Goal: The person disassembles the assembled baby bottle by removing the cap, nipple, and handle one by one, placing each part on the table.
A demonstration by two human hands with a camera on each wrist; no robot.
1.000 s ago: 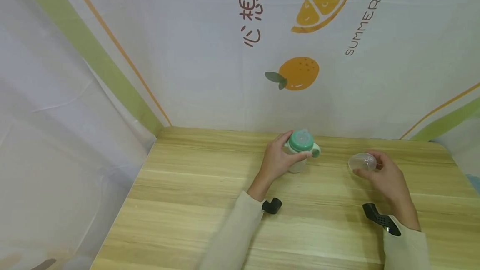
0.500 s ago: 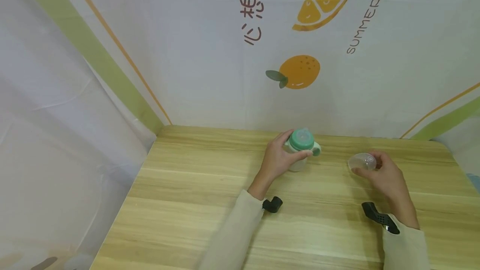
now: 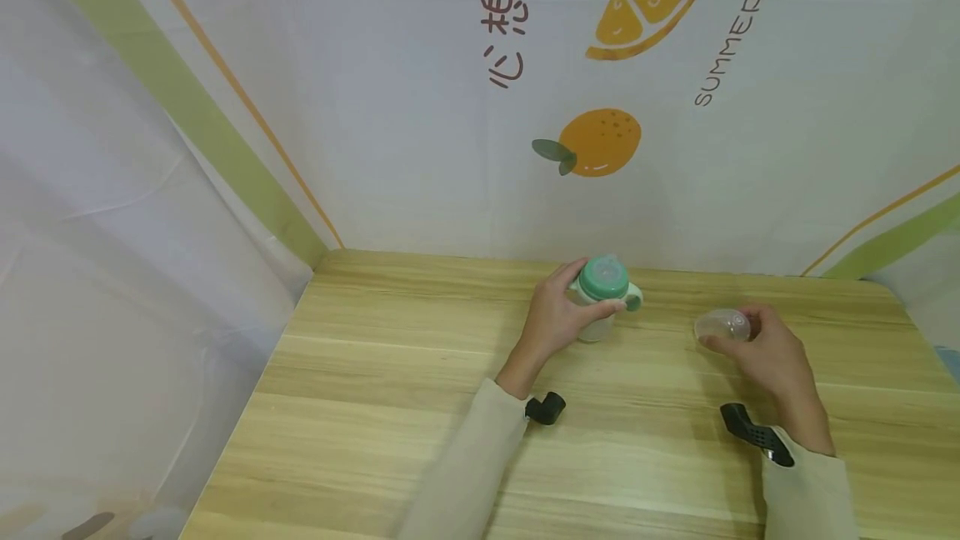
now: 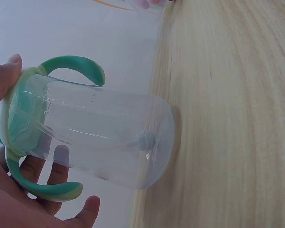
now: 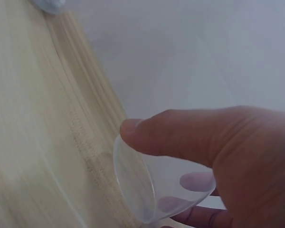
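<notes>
A clear baby bottle (image 4: 104, 128) with a green collar and two green handles stands upright on the table. My left hand (image 3: 558, 311) grips it near the collar, thumb on one side and fingers round the other. Inside the bottle a straw with a grey weighted end is visible in the left wrist view. To the right, my right hand (image 3: 772, 357) holds a clear dome-shaped bottle cap (image 5: 137, 185) between thumb and fingers. The cap lies tilted with its open rim facing left, apart from the bottle. Whether it touches the table is hard to tell.
The wood-grain table (image 3: 360, 407) ends at a white cloth backdrop (image 3: 420, 148) printed with oranges and lettering. Another pale cloth (image 3: 135, 273) hangs along the left edge. Black wrist mounts (image 3: 546, 408) sit on both sleeves.
My right hand has shifted very slightly left with the cap. The left hand keeps its grip on the bottle, and the head view has tilted a little.
</notes>
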